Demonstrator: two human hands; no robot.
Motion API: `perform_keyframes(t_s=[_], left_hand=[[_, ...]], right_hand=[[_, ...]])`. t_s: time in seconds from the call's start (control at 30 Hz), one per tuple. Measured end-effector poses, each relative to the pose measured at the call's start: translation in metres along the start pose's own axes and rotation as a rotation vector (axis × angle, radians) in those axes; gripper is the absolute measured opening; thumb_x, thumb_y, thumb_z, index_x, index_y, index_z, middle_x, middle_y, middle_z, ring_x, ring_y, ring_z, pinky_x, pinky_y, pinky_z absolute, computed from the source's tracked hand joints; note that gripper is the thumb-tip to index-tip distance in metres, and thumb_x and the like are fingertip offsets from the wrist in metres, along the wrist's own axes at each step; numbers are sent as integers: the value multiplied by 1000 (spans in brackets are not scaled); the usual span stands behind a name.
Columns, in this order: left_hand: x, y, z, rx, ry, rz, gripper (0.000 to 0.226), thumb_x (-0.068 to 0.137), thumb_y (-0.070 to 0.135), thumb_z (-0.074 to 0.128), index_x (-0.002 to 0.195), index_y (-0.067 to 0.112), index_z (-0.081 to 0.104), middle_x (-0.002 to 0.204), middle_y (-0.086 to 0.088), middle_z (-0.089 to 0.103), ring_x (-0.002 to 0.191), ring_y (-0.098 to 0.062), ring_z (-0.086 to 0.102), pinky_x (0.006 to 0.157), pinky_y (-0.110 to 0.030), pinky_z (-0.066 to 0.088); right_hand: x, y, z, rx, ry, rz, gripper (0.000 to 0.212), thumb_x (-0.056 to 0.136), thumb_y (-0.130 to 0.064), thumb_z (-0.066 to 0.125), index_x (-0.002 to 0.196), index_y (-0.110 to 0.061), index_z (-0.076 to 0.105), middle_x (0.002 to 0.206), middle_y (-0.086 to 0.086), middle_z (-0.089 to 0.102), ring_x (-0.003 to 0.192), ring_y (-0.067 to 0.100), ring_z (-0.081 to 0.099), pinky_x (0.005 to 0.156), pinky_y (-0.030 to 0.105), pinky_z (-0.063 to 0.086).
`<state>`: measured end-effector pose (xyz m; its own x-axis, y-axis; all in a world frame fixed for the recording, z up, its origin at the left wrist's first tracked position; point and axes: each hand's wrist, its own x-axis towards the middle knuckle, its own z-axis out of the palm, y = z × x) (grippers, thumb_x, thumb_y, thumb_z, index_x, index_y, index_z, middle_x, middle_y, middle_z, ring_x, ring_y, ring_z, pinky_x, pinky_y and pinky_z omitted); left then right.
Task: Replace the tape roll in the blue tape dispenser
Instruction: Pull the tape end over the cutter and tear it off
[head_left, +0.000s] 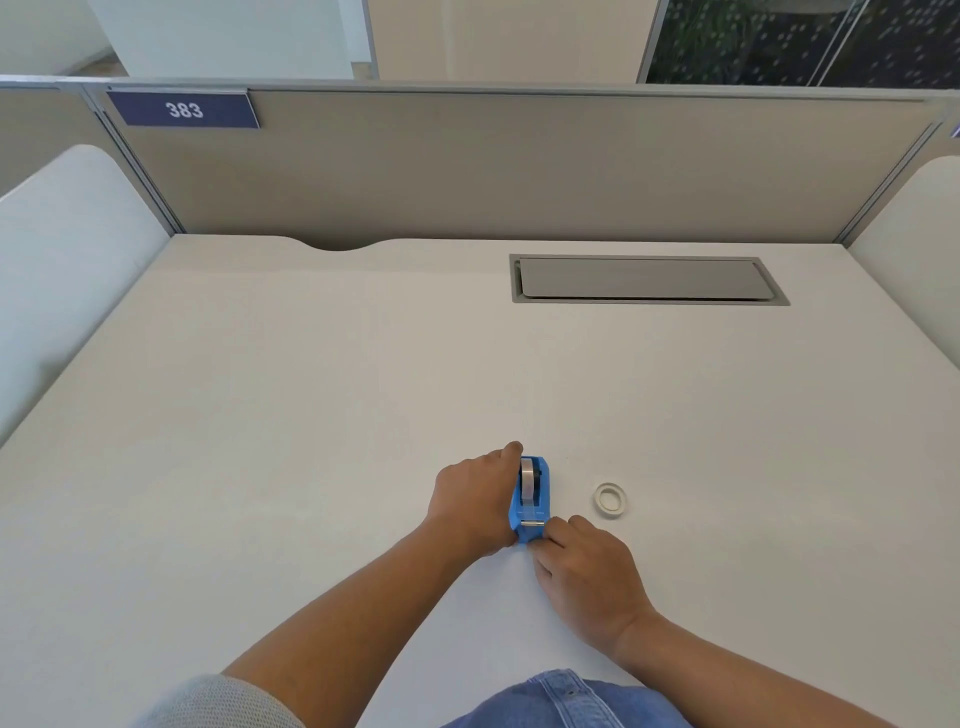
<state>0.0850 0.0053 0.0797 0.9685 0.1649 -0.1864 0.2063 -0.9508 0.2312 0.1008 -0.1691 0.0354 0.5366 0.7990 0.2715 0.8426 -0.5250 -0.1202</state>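
Observation:
A small blue tape dispenser (543, 500) stands on the white desk (311, 415), its cutter end pointing toward me. A roll of clear tape (529, 480) sits in its cradle. My left hand (475, 501) wraps the dispenser's left side, with a fingertip over its far end. My right hand (587, 569) rests on the desk just in front of the dispenser, its fingertips pinched at the cutter end; whether tape is between them is hidden. A second, nearly bare white tape ring (610, 499) lies flat on the desk a short way to the right.
A grey cable hatch (647, 279) is set into the desk at the back right. Beige partition panels (467, 166) enclose the far edge, with a sign reading 383 (184, 109). White side panels stand at left and right. My denim-clad lap (566, 701) is at the near edge.

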Motion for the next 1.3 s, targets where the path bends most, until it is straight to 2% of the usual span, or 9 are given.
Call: perform_keyframes(t_s=[0.17, 0.3, 0.43, 0.57, 0.63, 0.77, 1.0, 1.17, 1.3], left_hand=[[-1, 1, 0, 17, -9, -5, 80, 61, 37, 84, 125, 21, 38, 112, 1, 65, 88, -24, 64, 63, -34, 50], [-1, 2, 0, 12, -9, -8, 82, 61, 37, 85, 127, 22, 37, 115, 1, 64, 91, -24, 64, 64, -33, 48], [-2, 2, -2, -5, -5, -3, 79, 59, 39, 85, 121, 21, 40, 109, 2, 65, 85, -23, 64, 59, -32, 43], [-2, 3, -2, -7, -5, -6, 77, 57, 40, 86, 117, 21, 41, 106, 2, 65, 83, -24, 63, 58, -31, 40], [-2, 3, -1, -6, -4, -6, 79, 57, 42, 86, 118, 21, 41, 107, 2, 65, 83, -24, 63, 59, -31, 41], [-1, 3, -1, -9, -8, -12, 80, 56, 42, 87, 119, 21, 41, 109, 2, 65, 85, -25, 64, 60, -31, 42], [0, 3, -2, -1, -9, -16, 78, 57, 38, 86, 118, 21, 41, 108, 2, 65, 84, -24, 64, 58, -31, 40], [0, 3, -1, -3, -13, -20, 75, 57, 35, 86, 116, 21, 41, 106, 2, 64, 81, -24, 63, 57, -31, 42], [0, 4, -2, -5, -9, -18, 73, 57, 35, 86, 114, 20, 42, 105, 2, 64, 73, -21, 54, 56, -30, 38]], right_hand=[[-9, -2, -12, 160, -51, 211, 15, 68, -19, 82, 69, -20, 68, 66, -6, 61, 57, 12, 56, 44, 18, 35], [-11, 2, -15, 320, -104, 387, 26, 75, -31, 78, 80, -32, 53, 76, -13, 56, 58, 4, 49, 50, 8, 33], [0, 2, -16, 462, -110, 487, 29, 80, -41, 73, 105, -31, 60, 95, -17, 62, 77, 6, 59, 65, 15, 49], [11, 1, -15, 470, -107, 500, 18, 81, -39, 75, 85, -29, 60, 77, -15, 59, 68, 5, 56, 56, 14, 44], [14, 2, -14, 440, -113, 502, 26, 82, -34, 76, 74, -31, 52, 67, -14, 51, 58, 3, 50, 49, 14, 36], [19, 4, -15, 463, -139, 550, 32, 80, -31, 78, 66, -31, 50, 61, -12, 52, 52, 4, 49, 49, 16, 36], [24, 5, -15, 456, -171, 561, 29, 77, -29, 80, 65, -24, 54, 64, -7, 58, 56, 10, 55, 53, 29, 48], [26, 6, -13, 372, -210, 510, 42, 76, -34, 79, 62, -31, 40, 61, -11, 50, 51, 4, 45, 45, 15, 28], [28, 5, -15, 334, -247, 491, 42, 76, -37, 77, 66, -32, 36, 63, -13, 45, 53, 2, 41, 46, 16, 23]])
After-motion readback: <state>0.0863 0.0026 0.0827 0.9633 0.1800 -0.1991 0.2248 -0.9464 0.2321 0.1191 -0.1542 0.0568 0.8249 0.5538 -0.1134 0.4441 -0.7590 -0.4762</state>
